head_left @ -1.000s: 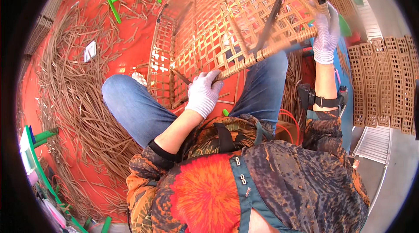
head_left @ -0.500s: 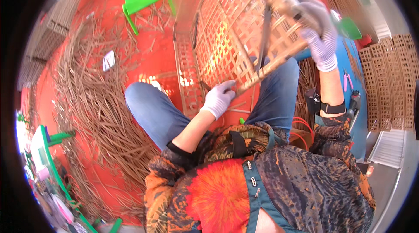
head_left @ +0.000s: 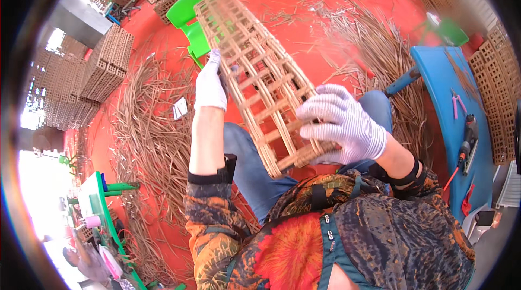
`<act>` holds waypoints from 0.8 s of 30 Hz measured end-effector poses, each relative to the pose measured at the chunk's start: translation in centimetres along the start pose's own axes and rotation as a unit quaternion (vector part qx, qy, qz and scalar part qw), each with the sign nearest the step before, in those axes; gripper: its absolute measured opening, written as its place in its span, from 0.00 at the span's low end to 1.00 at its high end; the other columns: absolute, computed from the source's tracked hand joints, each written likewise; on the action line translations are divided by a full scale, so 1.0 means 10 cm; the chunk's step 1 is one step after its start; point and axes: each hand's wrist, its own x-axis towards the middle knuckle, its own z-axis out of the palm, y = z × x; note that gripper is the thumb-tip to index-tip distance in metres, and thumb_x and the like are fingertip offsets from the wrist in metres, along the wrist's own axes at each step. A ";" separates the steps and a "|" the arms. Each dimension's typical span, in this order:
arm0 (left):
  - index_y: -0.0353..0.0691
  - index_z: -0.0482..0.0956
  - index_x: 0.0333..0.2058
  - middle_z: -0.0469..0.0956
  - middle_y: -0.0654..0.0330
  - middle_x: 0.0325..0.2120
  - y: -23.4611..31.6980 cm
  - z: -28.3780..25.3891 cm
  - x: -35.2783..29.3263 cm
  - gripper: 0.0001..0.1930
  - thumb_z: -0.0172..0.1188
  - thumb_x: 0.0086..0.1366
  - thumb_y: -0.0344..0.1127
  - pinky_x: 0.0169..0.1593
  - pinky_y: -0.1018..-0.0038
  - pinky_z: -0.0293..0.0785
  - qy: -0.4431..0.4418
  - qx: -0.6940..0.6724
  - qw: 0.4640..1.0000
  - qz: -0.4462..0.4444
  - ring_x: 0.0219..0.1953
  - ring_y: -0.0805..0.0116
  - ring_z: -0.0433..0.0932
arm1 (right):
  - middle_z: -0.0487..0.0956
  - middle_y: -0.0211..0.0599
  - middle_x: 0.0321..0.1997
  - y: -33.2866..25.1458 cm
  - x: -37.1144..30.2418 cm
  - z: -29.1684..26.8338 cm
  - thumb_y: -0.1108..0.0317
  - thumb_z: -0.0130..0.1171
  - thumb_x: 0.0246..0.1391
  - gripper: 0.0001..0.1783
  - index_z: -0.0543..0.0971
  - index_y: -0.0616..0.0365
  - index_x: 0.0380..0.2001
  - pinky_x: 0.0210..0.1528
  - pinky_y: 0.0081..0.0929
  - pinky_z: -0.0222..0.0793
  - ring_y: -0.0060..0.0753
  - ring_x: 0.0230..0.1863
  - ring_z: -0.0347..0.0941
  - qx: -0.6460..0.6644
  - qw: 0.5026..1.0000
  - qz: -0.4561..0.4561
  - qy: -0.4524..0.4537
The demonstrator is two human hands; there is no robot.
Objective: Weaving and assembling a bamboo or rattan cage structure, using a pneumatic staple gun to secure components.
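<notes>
A rectangular woven rattan basket [head_left: 259, 75] is tilted up in front of me, one narrow open-lattice side facing me. Its far end is a little blurred. My left hand [head_left: 210, 86], in a white glove, grips the left edge, thumb along the outside and the other fingers hidden behind. On the near right corner, my right hand [head_left: 344, 124], in a striped white glove, has its fingers bent over the rim. The basket's inside is mostly hidden from this angle.
Loose rattan strips [head_left: 157, 143] cover the red floor at left, with another heap [head_left: 374, 35] ahead. A green chair [head_left: 190, 24] stands beyond the basket. At right, a blue bench [head_left: 450, 94] carries pink-handled pliers [head_left: 458, 104] and a power tool [head_left: 468, 140]. Woven stacks [head_left: 108, 62] stand left.
The basket has turned from its broad lattice face to its narrow side. My left hand has moved up and left along it; my right hand has come down and nearer. My view has shifted.
</notes>
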 end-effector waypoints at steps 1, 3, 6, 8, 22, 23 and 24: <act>0.38 0.77 0.51 0.81 0.56 0.40 -0.05 0.03 0.13 0.25 0.61 0.70 0.54 0.31 0.69 0.74 0.015 0.021 1.000 -0.010 0.33 0.67 0.79 | 0.74 0.39 0.62 -0.02 -0.08 0.02 0.48 0.78 0.36 0.36 0.78 0.46 0.50 0.66 0.54 0.60 0.49 0.63 0.70 0.007 1.000 0.000 0.003; 0.38 0.79 0.45 0.80 0.59 0.32 -0.16 0.04 0.33 0.21 0.63 0.69 0.52 0.26 0.69 0.72 0.062 0.059 0.995 -0.053 0.24 0.70 0.76 | 0.71 0.40 0.66 -0.08 -0.29 0.01 0.49 0.77 0.35 0.40 0.77 0.47 0.55 0.66 0.54 0.61 0.49 0.65 0.68 -0.001 1.000 0.017 -0.009; 0.38 0.79 0.42 0.78 0.60 0.29 -0.35 0.08 0.41 0.19 0.63 0.69 0.51 0.25 0.71 0.70 0.067 0.128 0.989 0.014 0.23 0.71 0.74 | 0.71 0.43 0.67 -0.23 -0.59 0.05 0.54 0.77 0.37 0.43 0.75 0.49 0.60 0.66 0.53 0.61 0.51 0.66 0.67 0.016 0.990 0.124 0.059; 0.37 0.79 0.41 0.76 0.60 0.29 -0.44 0.18 0.42 0.18 0.62 0.69 0.50 0.24 0.72 0.68 0.068 0.118 0.990 0.046 0.23 0.71 0.72 | 0.73 0.49 0.64 -0.26 -0.73 0.10 0.61 0.74 0.44 0.40 0.74 0.53 0.63 0.61 0.49 0.69 0.56 0.60 0.73 -0.008 0.975 0.204 0.090; 0.40 0.71 0.52 0.77 0.54 0.43 -0.71 0.67 -0.06 0.21 0.65 0.69 0.44 0.35 0.62 0.81 0.085 -0.087 0.992 -0.043 0.38 0.57 0.82 | 0.82 0.32 0.43 1.62 -1.54 -0.52 0.66 0.58 0.63 0.15 0.77 0.54 0.51 0.43 0.26 0.76 0.27 0.41 0.79 0.205 0.810 0.458 0.304; 0.40 0.70 0.53 0.78 0.54 0.43 -0.73 0.68 -0.17 0.21 0.65 0.69 0.43 0.34 0.62 0.81 0.081 -0.103 0.991 -0.041 0.37 0.56 0.82 | 0.82 0.32 0.43 1.87 -1.57 -0.55 0.62 0.53 0.66 0.14 0.77 0.53 0.51 0.43 0.25 0.76 0.24 0.43 0.79 0.304 0.764 0.456 0.338; 0.40 0.69 0.54 0.78 0.54 0.42 -0.75 0.69 -0.26 0.21 0.65 0.69 0.43 0.34 0.63 0.82 0.072 -0.122 0.989 -0.037 0.36 0.55 0.82 | 0.82 0.32 0.44 2.08 -1.61 -0.58 0.58 0.48 0.69 0.15 0.78 0.53 0.50 0.44 0.24 0.76 0.22 0.45 0.79 0.393 0.687 0.493 0.361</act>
